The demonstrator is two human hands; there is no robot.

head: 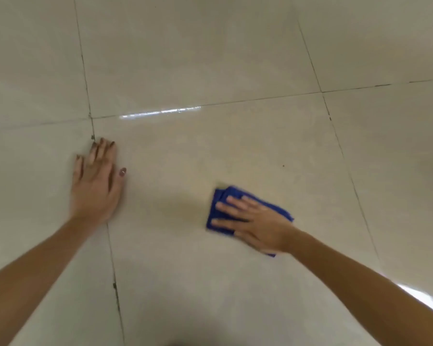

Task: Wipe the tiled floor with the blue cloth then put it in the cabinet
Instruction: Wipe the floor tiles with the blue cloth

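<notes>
Mid-wipe: right hand (258, 226), fingers spread flat, presses the blue cloth (223, 208) at four o'clock on the tiled floor (210, 58); left hand (95, 186) braces, fingers together; no cabinet in sight.

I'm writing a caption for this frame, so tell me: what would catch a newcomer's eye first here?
The blue cloth stands out most, a folded patch of strong colour on the pale tiled floor, right of centre, pressed flat under the right hand. Next comes the left hand, spread palm-down on the tiles beside a dark grout line. A bright streak of reflected light lies farther up the floor.
</notes>
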